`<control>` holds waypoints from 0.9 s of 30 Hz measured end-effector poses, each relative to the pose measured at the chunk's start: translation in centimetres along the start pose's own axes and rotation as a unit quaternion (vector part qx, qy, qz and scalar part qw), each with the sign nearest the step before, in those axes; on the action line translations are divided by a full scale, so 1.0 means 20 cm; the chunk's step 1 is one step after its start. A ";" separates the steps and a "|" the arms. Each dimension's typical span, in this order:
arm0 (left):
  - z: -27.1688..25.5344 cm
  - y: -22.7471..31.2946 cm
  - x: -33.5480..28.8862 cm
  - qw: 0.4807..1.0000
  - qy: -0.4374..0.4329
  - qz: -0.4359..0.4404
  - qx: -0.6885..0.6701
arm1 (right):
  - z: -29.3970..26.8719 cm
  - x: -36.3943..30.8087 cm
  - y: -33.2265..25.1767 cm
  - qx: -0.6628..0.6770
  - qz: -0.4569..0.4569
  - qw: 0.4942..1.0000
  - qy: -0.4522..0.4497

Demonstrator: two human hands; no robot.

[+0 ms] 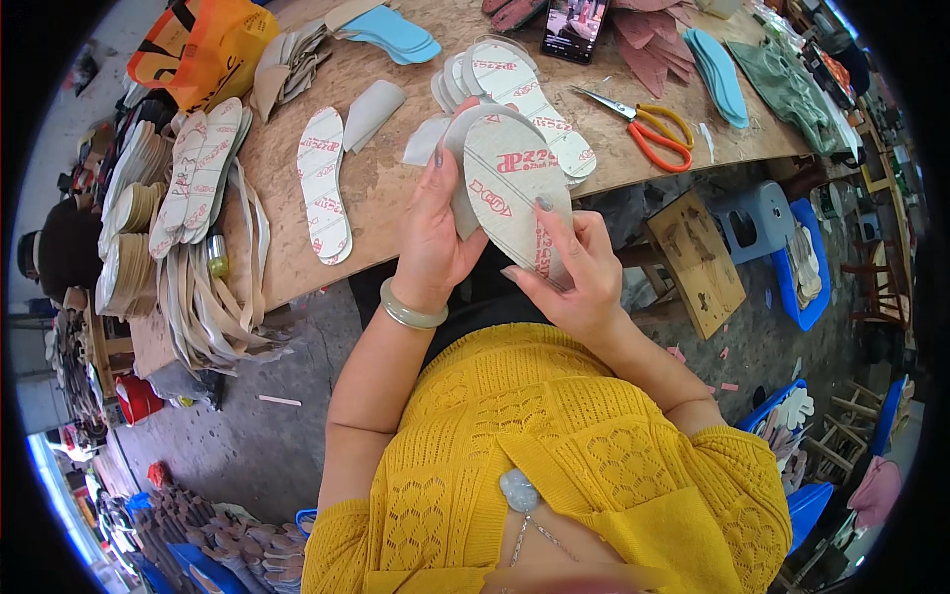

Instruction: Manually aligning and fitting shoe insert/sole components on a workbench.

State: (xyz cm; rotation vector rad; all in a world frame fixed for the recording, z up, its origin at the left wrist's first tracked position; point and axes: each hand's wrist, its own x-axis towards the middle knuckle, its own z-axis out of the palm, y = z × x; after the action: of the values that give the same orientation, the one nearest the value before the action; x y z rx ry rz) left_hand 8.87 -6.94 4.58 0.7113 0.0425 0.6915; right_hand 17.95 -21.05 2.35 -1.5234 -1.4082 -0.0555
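A wooden surface (282,252) is spread with cut pieces and tools. At its far left corner an orange bag (208,59) is seen, with a pile of printed insole shapes (198,178) stacked nearer the person. Below that pile, pale strips (198,307) are draped over the near edge. At the far right, a green cloth (782,94) is laid in folds.

Over the near edge, two bare hands are raised. By the left hand (435,223), a plain pale piece (459,193) is gripped at its left side; the thumb is pressed along the edge, while the other fingers are mostly hidden behind. In front of it, overlapping, a printed insole piece (515,168) is held between the two hands. Its lower right side is clamped by the fingers of the right hand (589,272), with the index fingertip set on the printed face.

Just beyond, a stack of printed pieces (505,74) is partly covered from view. To the left, a single printed insole (325,183) is laid flat. Scissors (630,114) are placed to the right, blades parted, and a lit phone (574,28) is seen beyond them.
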 end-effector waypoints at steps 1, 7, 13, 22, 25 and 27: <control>0.00 0.00 0.00 1.000 0.003 -0.001 -0.001 | 0.00 0.00 0.00 -0.008 -0.005 1.000 -0.002; 0.01 0.00 0.00 1.000 0.006 0.005 -0.028 | 0.01 0.00 -0.01 -0.017 -0.013 1.000 0.002; 0.01 0.00 -0.01 1.000 0.009 0.000 -0.002 | 0.02 0.00 -0.01 -0.017 -0.020 1.000 0.006; -0.03 -0.01 -0.03 0.998 0.020 -0.027 -0.051 | 0.02 0.00 -0.01 -0.035 -0.005 0.999 0.005; -0.01 -0.02 -0.02 0.997 0.014 -0.017 -0.074 | 0.02 0.00 -0.01 -0.037 0.018 0.999 -0.013; -0.05 -0.02 -0.03 0.995 0.015 -0.027 -0.094 | 0.02 0.01 -0.03 -0.046 0.026 0.998 -0.023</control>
State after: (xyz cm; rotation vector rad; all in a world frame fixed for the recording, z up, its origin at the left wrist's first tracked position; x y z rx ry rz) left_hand 8.41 -7.03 3.45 0.5178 0.0236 0.6454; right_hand 17.38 -20.87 2.61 -1.6455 -1.4173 -0.0540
